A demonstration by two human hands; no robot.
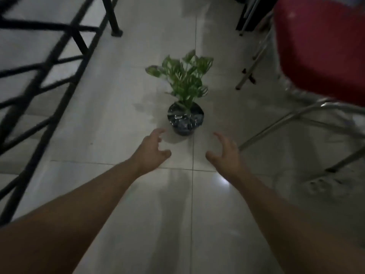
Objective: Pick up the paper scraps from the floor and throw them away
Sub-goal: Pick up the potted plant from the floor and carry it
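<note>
Both my arms stretch forward over a pale tiled floor. My left hand and my right hand hang open with curled fingers, a little apart, palms facing each other, and hold nothing. Just beyond them stands a small green potted plant in a black plastic pot; the left fingertips are close to the pot's lower left side without touching it. No paper scraps show on the floor in this dim, blurred view.
A black metal frame runs along the left side. At the right stands a red chair on shiny metal legs. More dark furniture legs stand at the back right.
</note>
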